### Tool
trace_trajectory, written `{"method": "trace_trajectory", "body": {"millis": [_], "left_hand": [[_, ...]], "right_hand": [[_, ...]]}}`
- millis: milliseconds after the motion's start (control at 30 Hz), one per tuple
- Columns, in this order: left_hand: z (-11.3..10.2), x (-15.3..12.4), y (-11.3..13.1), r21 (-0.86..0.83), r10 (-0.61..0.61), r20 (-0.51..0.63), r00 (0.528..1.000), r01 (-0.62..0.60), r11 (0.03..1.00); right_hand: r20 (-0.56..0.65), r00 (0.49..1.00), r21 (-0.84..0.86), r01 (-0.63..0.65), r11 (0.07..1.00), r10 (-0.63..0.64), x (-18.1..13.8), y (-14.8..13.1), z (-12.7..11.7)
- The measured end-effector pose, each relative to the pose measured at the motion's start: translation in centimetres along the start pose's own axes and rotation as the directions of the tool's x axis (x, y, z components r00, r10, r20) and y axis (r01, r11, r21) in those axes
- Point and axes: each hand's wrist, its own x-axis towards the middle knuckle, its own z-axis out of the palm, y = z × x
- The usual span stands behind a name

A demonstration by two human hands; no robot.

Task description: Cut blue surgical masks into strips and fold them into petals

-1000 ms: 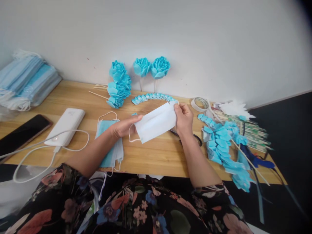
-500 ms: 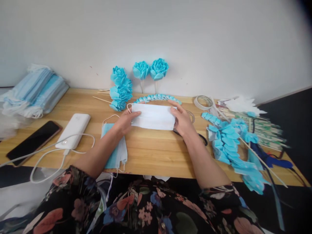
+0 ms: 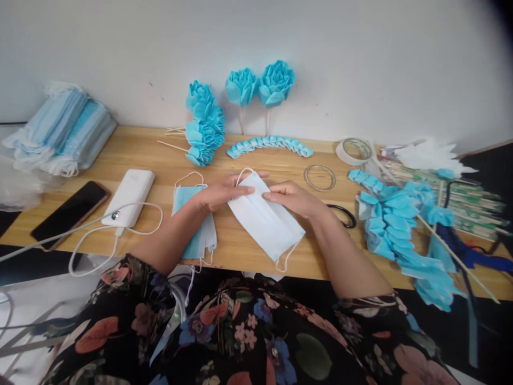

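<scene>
A face mask (image 3: 269, 222), pale inner side up, hangs tilted over the table between my hands, its lower right corner nearest me. My left hand (image 3: 224, 192) pinches its upper left end, thumb on top and fingers behind. At the upper long edge, my right hand (image 3: 294, 198) grips the same mask, its thumb on the pale side and the other fingers partly hidden. White ear loops show at both ends. Partly under my left forearm lie more blue face masks (image 3: 185, 200) on the table.
Blue mask-cloth roses (image 3: 276, 84) on sticks stand by the wall, near a pleated blue strip (image 3: 269, 142). To the left are a mask stack (image 3: 66, 128), a phone (image 3: 70, 214) and a white power bank (image 3: 130, 195). Tape (image 3: 354, 152), gathered blue strips (image 3: 387, 224) and a blue glue gun (image 3: 476, 254) lie right.
The mask has turned from level to slanting, its right end swinging down toward me. My right hand has moved from that end to the upper edge, closer to my left. The view has shifted slightly.
</scene>
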Motion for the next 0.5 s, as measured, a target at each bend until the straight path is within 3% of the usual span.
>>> {"method": "trace_trajectory", "body": {"millis": [133,233,400,500], "left_hand": [[-0.3,0.8,0.0,-0.13,0.149,-0.133,0.98,-0.166,0.978],[-0.7,1.2,0.0,-0.17,0.177,-0.111,0.978,-0.194,0.966],[-0.7,1.0,-0.4,-0.039,0.166,-0.006,0.986,-0.166,0.985],[-0.4,0.5,-0.4,0.111,0.096,0.021,0.995,-0.098,0.989]], "right_hand": [[-0.275,0.961,0.144,0.041,0.989,0.0,0.5,0.6,0.2],[-0.427,0.902,0.253,0.182,0.95,-0.059,0.8,1.0,-0.3],[-0.535,0.839,0.272,0.284,0.92,-0.101,1.3,1.1,-0.5],[-0.53,0.836,0.245,0.308,0.919,-0.139,1.4,1.2,-0.4]]}}
